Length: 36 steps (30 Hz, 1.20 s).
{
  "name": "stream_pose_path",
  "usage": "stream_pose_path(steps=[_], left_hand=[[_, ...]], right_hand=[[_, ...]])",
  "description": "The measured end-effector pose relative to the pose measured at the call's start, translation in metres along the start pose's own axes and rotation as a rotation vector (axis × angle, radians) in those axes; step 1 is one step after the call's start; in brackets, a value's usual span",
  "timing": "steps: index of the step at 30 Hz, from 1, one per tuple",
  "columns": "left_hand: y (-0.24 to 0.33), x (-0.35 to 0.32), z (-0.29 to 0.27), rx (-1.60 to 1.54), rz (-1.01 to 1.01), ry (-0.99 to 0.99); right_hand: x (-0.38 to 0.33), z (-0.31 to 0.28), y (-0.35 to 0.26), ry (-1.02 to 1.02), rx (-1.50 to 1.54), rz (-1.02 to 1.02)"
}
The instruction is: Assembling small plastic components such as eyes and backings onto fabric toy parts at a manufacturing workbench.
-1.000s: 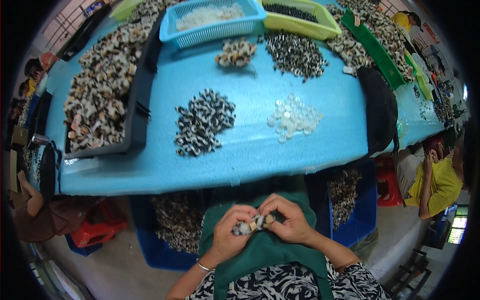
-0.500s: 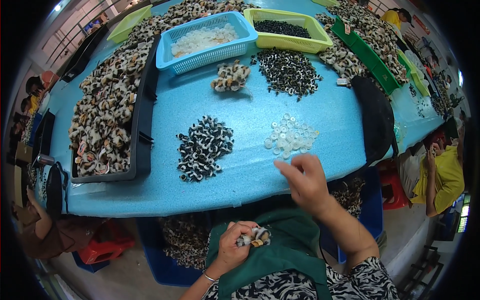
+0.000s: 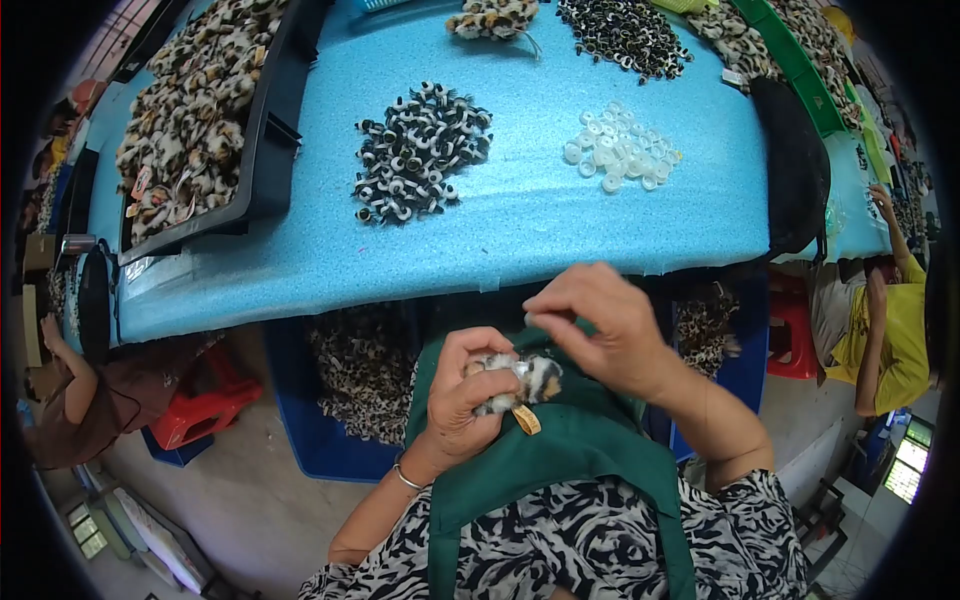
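My left hand (image 3: 462, 398) is wrapped round a small furry plush piece (image 3: 543, 378) in white, black and tan, with a tan tag (image 3: 526, 419) hanging from it. Just right of the plush, my right hand (image 3: 607, 325) is closed in a pinch. At its fingertips shows a small pale plastic washer (image 3: 530, 320), partly hidden by the fingers. On the blue table (image 3: 380, 270) above my hands lie a heap of black-and-white small parts (image 3: 420, 155) and, to its right, a loose pile of translucent white plastic washers (image 3: 622, 148).
A black tray (image 3: 268, 165) full of plush pieces stands at left. Farther back are a bunched plush (image 3: 492, 18), more dark parts (image 3: 625, 38) and a green tray (image 3: 795, 65). A black bag-like thing (image 3: 790, 165) sits at the right edge. Blue bins (image 3: 300, 440) stand below; a person in yellow (image 3: 900, 345) sits right.
My right hand has come back from beside the washer pile to the plush, fingers pinched. My left hand has lifted the plush slightly. The view has tilted downward.
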<state>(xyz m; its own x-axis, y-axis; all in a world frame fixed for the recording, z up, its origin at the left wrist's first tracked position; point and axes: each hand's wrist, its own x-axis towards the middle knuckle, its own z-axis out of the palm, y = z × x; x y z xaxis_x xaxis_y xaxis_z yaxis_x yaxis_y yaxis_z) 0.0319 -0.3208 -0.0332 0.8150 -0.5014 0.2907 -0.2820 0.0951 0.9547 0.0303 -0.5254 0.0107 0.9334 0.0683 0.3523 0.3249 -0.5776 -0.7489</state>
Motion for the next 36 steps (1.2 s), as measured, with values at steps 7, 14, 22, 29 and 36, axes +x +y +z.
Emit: stream_pose_path(steps=[7, 14, 22, 29, 36], left_hand=[[0.008, -0.01, -0.003, 0.004, 0.017, -0.041], [0.014, -0.008, -0.002, 0.05, 0.011, -0.027], [0.018, -0.006, 0.002, 0.227, 0.086, -0.034], [0.009, -0.004, 0.008, 0.363, 0.088, -0.044], [0.014, 0.005, 0.016, 0.268, -0.058, -0.009]], right_hand=[[-0.036, 0.013, -0.018, -0.139, 0.431, 0.426], [-0.051, 0.015, -0.019, -0.135, 0.623, 0.484], [-0.058, 0.021, -0.025, -0.109, 0.295, 0.089], [-0.064, 0.037, -0.016, -0.017, 0.452, 0.42], [-0.064, 0.035, -0.011, 0.027, 0.541, 0.454]])
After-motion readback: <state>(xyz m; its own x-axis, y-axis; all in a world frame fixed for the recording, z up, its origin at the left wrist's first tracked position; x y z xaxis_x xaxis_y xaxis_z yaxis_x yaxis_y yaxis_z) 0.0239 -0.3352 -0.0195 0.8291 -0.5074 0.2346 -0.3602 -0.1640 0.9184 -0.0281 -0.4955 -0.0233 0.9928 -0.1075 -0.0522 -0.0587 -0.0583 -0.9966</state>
